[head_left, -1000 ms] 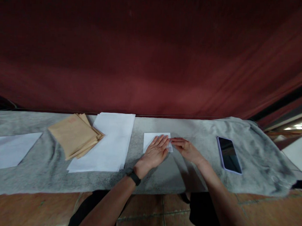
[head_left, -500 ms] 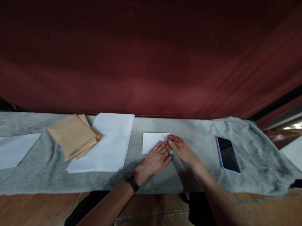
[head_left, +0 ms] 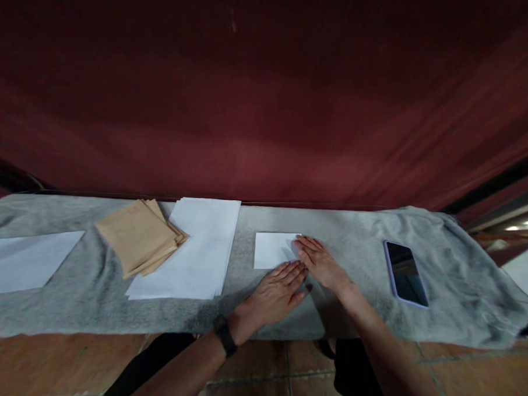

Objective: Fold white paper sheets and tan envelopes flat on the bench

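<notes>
A small white rectangle of folded paper (head_left: 273,250) lies flat on the grey cloth, in front of me at the middle. My right hand (head_left: 320,262) rests flat across its right edge, fingers stretched toward the upper left. Along the lower right corner of the paper lies my left hand (head_left: 280,289), flat with the fingers extended; its fingertips meet those of the right hand. Both palms face down and neither hand grips anything. The paper's right end is hidden under the fingers. A dark watch sits on my left wrist.
Left of the paper is a stack of white sheets (head_left: 200,253), with brown envelopes (head_left: 137,233) overlapping its left side. A further white sheet (head_left: 25,260) lies at far left. To the right is a phone (head_left: 406,274) in a lilac case. Grey cloth (head_left: 354,228) covers the bench; a red curtain (head_left: 259,104) hangs behind.
My left hand has slid down from the middle of the paper to its lower right corner, uncovering more of it. The right hand stays at the right edge. The view has shifted slightly.
</notes>
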Available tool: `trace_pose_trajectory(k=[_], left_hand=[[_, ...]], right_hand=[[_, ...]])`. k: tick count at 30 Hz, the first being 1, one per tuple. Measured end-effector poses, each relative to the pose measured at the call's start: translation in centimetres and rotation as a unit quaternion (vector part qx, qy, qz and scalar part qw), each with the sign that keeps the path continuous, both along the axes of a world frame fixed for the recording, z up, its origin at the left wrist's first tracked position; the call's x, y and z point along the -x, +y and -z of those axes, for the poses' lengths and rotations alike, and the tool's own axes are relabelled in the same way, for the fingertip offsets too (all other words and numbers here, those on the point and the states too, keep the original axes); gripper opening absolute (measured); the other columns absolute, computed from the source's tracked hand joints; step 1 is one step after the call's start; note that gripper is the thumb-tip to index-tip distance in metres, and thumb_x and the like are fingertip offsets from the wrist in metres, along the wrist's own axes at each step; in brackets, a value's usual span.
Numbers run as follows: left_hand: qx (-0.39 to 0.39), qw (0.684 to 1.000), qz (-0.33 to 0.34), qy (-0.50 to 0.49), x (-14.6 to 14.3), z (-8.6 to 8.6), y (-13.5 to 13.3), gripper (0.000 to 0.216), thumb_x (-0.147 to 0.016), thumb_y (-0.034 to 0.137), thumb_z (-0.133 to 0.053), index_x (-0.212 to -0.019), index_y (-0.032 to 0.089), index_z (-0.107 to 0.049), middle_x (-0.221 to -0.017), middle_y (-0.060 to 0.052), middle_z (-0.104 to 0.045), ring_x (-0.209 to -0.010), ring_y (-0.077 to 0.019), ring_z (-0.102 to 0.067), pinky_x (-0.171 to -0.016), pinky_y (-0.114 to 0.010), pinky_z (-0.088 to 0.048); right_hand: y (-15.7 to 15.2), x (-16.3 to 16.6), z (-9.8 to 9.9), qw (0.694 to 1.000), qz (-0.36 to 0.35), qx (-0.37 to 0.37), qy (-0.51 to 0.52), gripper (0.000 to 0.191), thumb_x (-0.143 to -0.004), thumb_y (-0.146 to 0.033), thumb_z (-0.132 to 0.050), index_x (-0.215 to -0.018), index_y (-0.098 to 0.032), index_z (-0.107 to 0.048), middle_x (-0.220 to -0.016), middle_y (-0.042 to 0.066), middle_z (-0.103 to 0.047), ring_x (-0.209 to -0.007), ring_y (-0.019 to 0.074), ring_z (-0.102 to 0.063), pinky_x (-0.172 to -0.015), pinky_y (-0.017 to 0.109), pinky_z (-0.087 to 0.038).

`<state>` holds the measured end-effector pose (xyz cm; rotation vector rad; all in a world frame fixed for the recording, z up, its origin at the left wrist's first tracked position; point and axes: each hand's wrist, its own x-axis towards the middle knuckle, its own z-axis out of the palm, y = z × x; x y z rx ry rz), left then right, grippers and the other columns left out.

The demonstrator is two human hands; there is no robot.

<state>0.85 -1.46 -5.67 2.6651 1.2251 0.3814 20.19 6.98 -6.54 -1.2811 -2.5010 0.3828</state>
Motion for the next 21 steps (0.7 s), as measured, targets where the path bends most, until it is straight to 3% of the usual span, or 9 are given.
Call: trace_pose_trajectory(k=[3, 8, 14, 21], left_hand=[[0.001, 0.998, -0.058, -0.008, 0.4, -0.3, 0.4, 0.048, -0.104, 0.032, -0.029, -0.147, 0.015, -0.045, -0.154, -0.009, -0.047, -0.143, -0.0185, -0.042, -0.123, -0.038, -0.028], [-0.009, 0.987, -0.163, 0.012, 1.0, 0.2, 2.0, 0.052, -0.103, 0.030, -0.029, -0.148, 0.006, -0.042, -0.158, -0.015, -0.040, -0.149, -0.0233, -0.032, -0.124, -0.042, -0.027], [-0.038, 0.981, -0.190, 0.031, 1.0, 1.5, 3.4, 0.055, -0.103, 0.031, -0.029, -0.151, 0.006, -0.038, -0.160, -0.015, -0.036, -0.152, -0.0240, -0.025, -0.125, -0.047, -0.022], [-0.028, 0.968, -0.245, 0.052, 1.6, 1.7, 5.0, 0.056, -0.102, 0.030, -0.027, -0.151, 0.006, -0.037, -0.160, -0.015, -0.036, -0.151, -0.0238, -0.026, -0.125, -0.046, -0.020]], right_hand=[[-0.2, 0.2, 0.2, 1.000, 0.000, -0.007, -0.016, 0.048, -0.107, -0.037, -0.029, -0.148, -0.023, -0.049, -0.155, 0.007, -0.045, -0.145, 0.0224, -0.039, -0.120, 0.048, -0.032], [-0.4, 0.6, 0.4, 0.999, -0.001, -0.012, -0.035, 0.052, -0.107, -0.042, -0.026, -0.151, -0.021, -0.044, -0.158, 0.007, -0.040, -0.148, 0.0221, -0.034, -0.122, 0.048, -0.026], [-1.1, 2.5, 0.7, 0.998, -0.009, -0.028, -0.048, 0.053, -0.107, -0.038, -0.023, -0.153, -0.018, -0.040, -0.160, 0.008, -0.036, -0.149, 0.0216, -0.033, -0.123, 0.048, -0.024], [-1.2, 3.3, 2.0, 0.994, 0.050, -0.081, -0.058, 0.056, -0.106, -0.040, -0.030, -0.154, -0.012, -0.036, -0.160, 0.013, -0.035, -0.149, 0.0249, -0.032, -0.123, 0.048, -0.024]])
